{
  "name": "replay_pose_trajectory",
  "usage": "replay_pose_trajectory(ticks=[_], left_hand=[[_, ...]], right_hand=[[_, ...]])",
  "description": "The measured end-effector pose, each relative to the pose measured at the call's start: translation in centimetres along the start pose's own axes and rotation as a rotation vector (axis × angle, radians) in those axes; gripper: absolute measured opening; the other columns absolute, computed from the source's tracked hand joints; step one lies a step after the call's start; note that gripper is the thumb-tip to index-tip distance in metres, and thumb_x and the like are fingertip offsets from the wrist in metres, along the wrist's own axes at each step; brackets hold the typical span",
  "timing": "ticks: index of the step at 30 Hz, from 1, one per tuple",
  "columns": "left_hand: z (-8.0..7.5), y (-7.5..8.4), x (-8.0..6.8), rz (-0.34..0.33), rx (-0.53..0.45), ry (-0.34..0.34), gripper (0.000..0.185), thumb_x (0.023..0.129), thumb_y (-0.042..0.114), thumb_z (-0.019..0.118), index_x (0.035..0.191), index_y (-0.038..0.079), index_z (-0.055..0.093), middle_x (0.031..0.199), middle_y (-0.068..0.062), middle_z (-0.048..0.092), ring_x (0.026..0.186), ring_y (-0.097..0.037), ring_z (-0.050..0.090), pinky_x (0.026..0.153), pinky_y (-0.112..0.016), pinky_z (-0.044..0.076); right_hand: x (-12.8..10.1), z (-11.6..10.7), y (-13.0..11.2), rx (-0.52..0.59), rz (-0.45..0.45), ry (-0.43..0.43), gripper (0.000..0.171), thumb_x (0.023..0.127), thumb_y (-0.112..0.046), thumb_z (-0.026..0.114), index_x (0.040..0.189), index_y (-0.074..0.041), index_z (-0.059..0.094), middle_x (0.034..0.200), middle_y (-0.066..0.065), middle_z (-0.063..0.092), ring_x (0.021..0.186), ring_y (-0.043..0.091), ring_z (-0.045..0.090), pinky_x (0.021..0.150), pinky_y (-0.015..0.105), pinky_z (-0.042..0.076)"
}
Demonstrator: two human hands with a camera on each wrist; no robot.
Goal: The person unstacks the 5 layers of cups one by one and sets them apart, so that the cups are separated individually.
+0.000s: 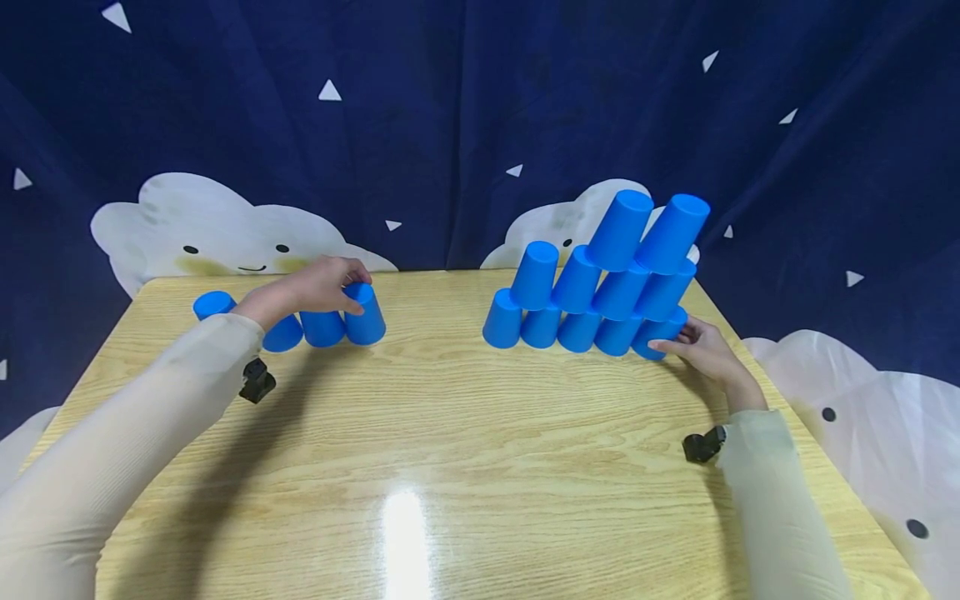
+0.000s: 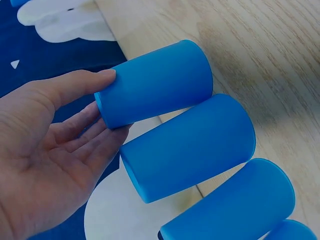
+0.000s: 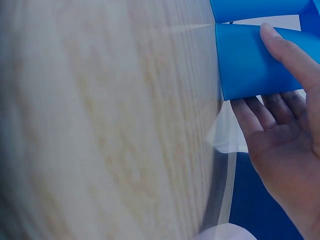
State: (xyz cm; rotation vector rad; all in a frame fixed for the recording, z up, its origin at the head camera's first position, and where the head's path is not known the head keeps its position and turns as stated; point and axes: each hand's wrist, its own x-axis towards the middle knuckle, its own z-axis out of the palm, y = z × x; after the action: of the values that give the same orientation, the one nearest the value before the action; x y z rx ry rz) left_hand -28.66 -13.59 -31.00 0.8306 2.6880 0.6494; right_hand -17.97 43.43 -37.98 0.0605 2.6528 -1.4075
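The wooden table (image 1: 450,433) carries a row of blue cups (image 1: 322,327); right of this row stands a cup pyramid (image 1: 592,283).

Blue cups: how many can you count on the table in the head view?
15: four in a row at the left hand, eleven in the stack at the right hand (five, four, two). The arm may hide more.

light: bright, from overhead | glare: white patch on table (image 1: 405,533) near front edge | shadows: soft, under both arms | head view: sharp, bowed at edges | left wrist view: fairly sharp | right wrist view: tabletop blurred at left
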Motion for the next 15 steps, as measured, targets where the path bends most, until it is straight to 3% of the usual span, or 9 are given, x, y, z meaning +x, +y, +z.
replay_pose_trajectory(ticks=[7, 15], left_hand=[[-0.1, -0.1, -0.1, 0.0, -0.002, -0.001, 0.049, 0.085, 0.005, 0.075, 0.126, -0.011, 0.053, 0.125, -0.03, 0.058, 0.119, -0.045, 0.054, 0.101, -0.056, 0.044], [-0.6, 1.1, 0.5, 0.069, -0.047, 0.059, 0.047, 0.085, 0.004, 0.075, 0.123, -0.012, 0.053, 0.122, -0.029, 0.059, 0.116, -0.043, 0.055, 0.1, -0.052, 0.045]], right_hand=[[1.1, -0.4, 2.2, -0.021, -0.005, 0.008, 0.074, 0.098, -0.025, 0.064, 0.154, 0.001, 0.023, 0.148, 0.025, 0.039, 0.131, 0.033, 0.045, 0.104, 0.032, 0.044], [1.1, -0.5, 2.5, -0.019, -0.012, 0.009, 0.075, 0.097, -0.026, 0.065, 0.154, 0.001, 0.024, 0.147, 0.025, 0.04, 0.128, 0.028, 0.048, 0.104, 0.033, 0.044]])
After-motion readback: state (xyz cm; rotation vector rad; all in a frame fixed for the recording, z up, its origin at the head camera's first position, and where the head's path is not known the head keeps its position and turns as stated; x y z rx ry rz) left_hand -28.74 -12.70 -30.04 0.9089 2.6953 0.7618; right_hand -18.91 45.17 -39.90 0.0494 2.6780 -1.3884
